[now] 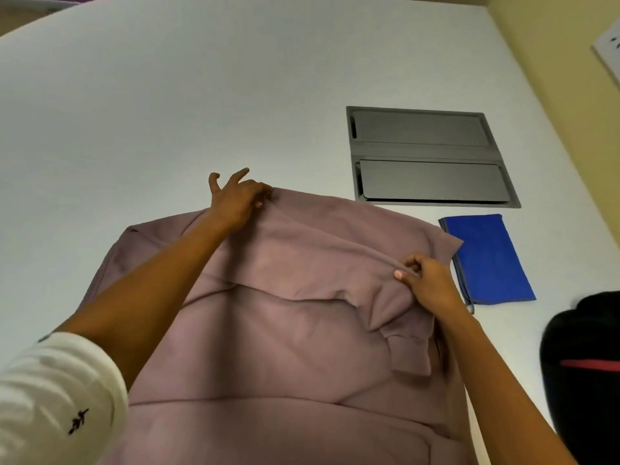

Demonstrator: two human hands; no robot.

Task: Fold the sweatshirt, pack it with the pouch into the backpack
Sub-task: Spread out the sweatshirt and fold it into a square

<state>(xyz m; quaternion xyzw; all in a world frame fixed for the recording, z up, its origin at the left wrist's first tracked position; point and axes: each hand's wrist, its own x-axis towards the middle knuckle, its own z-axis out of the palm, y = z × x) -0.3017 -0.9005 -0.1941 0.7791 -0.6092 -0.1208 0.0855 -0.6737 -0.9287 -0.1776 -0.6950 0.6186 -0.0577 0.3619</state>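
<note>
the mauve sweatshirt (285, 347) lies spread on the white table (167, 112), filling the near middle. the left hand (238, 199) pinches its far edge at 11 o'clock, with two fingers sticking up free. the right hand (426, 280) pinches a raised fold at 2 o'clock. the blue pouch (489, 260) lies flat just beside the cloth, also at 2 o'clock, with a grey hatch (429, 156) beyond it. at 3 o'clock, cut off by the frame, a black shape is probably the backpack (583, 364).
</note>
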